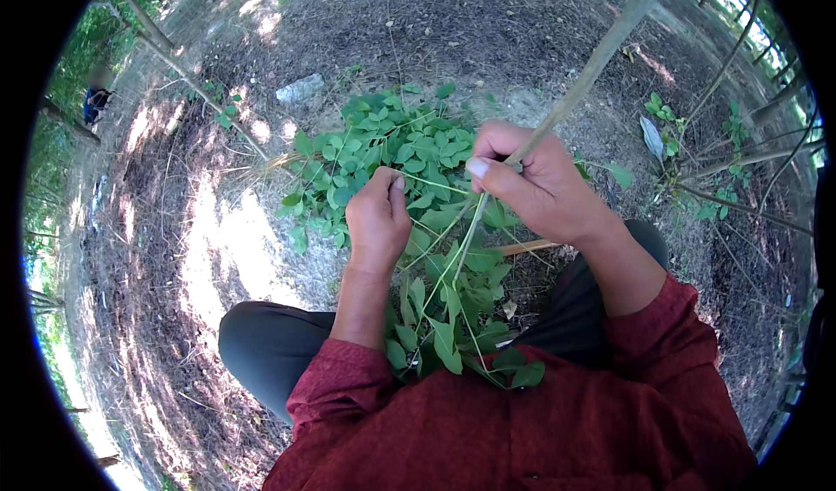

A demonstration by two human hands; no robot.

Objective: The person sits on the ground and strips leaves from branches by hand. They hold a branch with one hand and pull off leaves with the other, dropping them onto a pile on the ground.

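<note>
My right hand (531, 178) is closed around a leafy branch (601, 60), thumb pressed along it. The branch's bare, grey-brown part rises toward the upper right. Below the fist, thin green stems (470, 238) with broad leaves hang over my lap. My left hand (379, 217) is closed in a pinch, thumb against the bent forefinger. A slim green side stem runs from that pinch toward the right hand. Just beyond both hands, a heap of cut leafy sprigs (348, 160) lies on the ground, partly hidden by the left hand.
A light wooden strip (527, 247) shows beside my right knee. Past the leaf heap lies a pale stone (300, 89). Thin bare trunks (200, 90) lean at the left, and a small shrub (666, 134) grows at the right. Far left, a person (96, 99) is partly visible.
</note>
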